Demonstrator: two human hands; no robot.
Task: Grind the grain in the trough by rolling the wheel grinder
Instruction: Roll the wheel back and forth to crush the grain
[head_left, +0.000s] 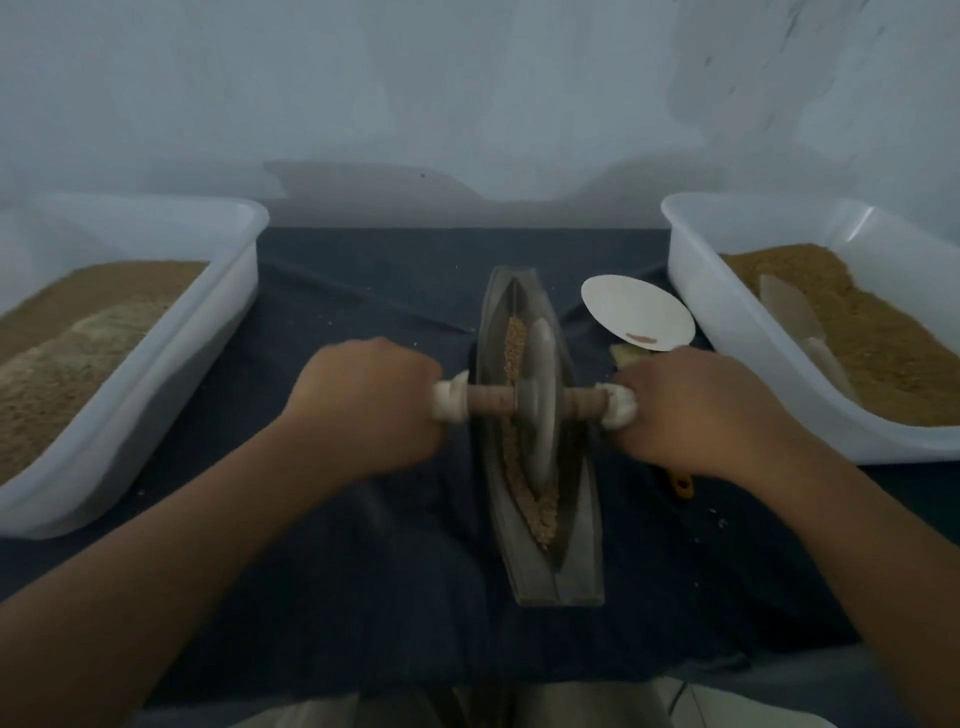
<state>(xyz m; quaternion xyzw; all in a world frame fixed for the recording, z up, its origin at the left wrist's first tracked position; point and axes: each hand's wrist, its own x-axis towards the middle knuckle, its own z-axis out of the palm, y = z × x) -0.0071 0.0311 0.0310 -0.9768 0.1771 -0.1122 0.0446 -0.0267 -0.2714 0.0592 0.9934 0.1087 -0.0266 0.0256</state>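
While both hands are clasping its axle, a wheel grinder (540, 415) is standing upright in a narrow trough (524, 561) of grain (515, 343).

Seen from above, the left hand (363, 405) is curling its fingers tightly around the white-wrapped left end of the axle, and the right hand (691, 410) is doing the same on the right end, so the grey disc is sitting midway between the two fists, apart from the fingers. The disc's lower edge is resting in the groove, with tan grain lying along the channel beyond it and nearer the person. The trough is lying lengthwise on a dark cloth (363, 291), between two white tubs (171, 374) (727, 332) holding brown meal. A white dish (636, 312) is sitting just beyond the right hand.
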